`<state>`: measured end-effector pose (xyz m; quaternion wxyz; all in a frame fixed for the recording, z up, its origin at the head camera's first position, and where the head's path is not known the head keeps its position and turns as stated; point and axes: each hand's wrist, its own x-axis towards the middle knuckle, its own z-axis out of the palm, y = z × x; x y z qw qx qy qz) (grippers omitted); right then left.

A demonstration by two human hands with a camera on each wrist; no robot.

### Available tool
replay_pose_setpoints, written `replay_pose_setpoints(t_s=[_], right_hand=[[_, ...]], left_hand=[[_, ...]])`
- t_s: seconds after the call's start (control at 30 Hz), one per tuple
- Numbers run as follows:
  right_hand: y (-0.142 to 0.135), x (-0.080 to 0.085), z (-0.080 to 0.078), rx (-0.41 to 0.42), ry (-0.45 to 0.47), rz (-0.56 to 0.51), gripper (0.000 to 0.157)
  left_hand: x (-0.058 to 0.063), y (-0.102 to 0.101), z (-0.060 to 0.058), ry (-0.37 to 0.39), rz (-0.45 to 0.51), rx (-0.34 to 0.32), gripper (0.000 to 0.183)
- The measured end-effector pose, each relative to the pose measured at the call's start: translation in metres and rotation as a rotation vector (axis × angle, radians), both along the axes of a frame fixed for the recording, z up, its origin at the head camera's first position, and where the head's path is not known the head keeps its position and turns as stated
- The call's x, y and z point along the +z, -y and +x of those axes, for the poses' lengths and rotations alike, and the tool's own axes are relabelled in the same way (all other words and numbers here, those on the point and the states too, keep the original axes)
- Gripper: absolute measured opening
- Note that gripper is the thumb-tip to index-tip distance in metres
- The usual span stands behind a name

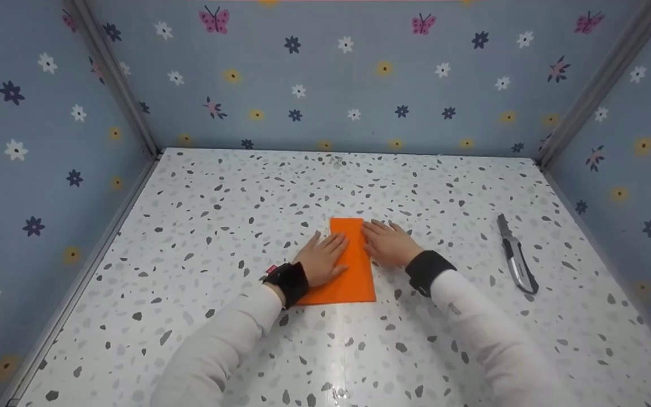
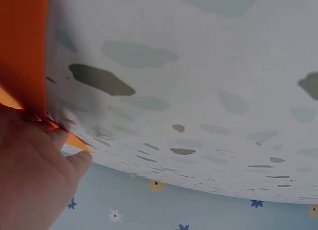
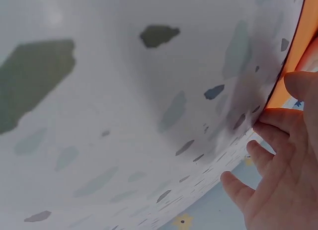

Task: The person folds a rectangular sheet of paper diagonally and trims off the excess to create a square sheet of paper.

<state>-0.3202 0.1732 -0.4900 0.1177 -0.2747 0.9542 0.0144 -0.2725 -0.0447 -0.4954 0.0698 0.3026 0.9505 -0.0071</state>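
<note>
Soft, even light fills the head view, with a pale glare streak on the speckled tabletop [image 1: 334,362] and faint shadows beside the white sleeves [image 1: 489,333]. Both wrist views are dimmer and greyer, with soft detail; the left one shows the orange paper [image 2: 22,41] shaded and the tabletop's far edge bowed. A hazy bright spot whitens the right one's upper left.

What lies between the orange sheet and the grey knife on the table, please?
In the head view, going from the orange sheet to the grey knife, you meet the right hand, its black wristband, then bare speckled tabletop.
</note>
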Motion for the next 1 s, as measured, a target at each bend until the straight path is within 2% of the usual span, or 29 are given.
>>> replay_pose_setpoints(t_s=[0.33,0.53,0.67,0.8,1.0], right_hand=[[0.002,-0.003,-0.016,-0.066,0.040,0.001,0.059],[0.000,0.001,-0.023,-0.065,0.067,-0.008,0.063],[-0.010,0.001,-0.023,-0.046,0.087,-0.053,0.070],[-0.021,0.000,-0.021,-0.043,0.111,-0.086,0.076],[-0.029,-0.001,-0.015,-0.050,0.136,-0.074,0.098]], left_hand=[[-0.010,0.000,-0.007,0.008,0.011,0.000,0.068],[-0.010,0.002,-0.007,-0.002,0.027,-0.005,0.068],[-0.007,0.003,-0.005,0.017,0.045,-0.009,0.068],[-0.010,0.003,-0.007,0.031,0.050,-0.012,0.068],[-0.016,0.006,-0.009,0.024,0.036,-0.008,0.070]])
